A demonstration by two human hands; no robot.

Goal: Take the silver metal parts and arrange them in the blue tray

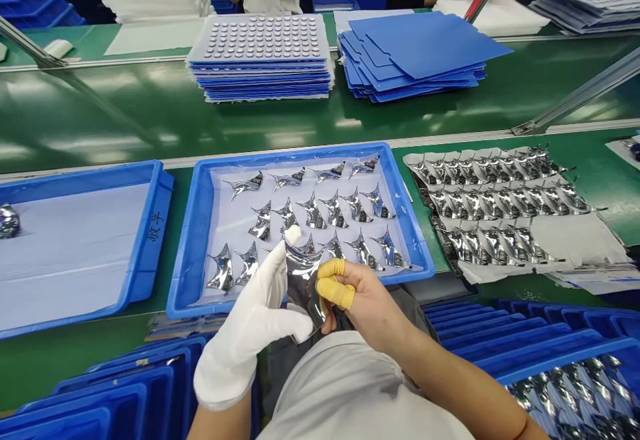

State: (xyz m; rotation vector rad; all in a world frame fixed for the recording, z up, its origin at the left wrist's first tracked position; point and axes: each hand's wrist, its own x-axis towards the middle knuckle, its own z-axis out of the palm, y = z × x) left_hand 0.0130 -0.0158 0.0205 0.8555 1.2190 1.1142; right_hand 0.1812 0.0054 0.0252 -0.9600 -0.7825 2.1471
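A shiny chrome-like curved part with pointed corners (303, 279) is held between my two hands, above the front edge of a blue tray (187, 253). My left hand (255, 323), in a white glove, grips the part's left side between fingers and thumb. On the other side, my right hand (360, 297) pinches it, with yellow finger cots on thumb and forefinger. Several similar chrome parts (313, 212) lie in rows on the tray's white liner. The held part and my left hand hide some of the front row.
Rows of chrome parts (500, 203) lie on paper at the right. At the left stands another blue tray (145, 240) with a round shiny piece (9, 221). Blue sheets (425, 47) and a stack with round pieces (263, 60) are behind. Two people work across the bench.
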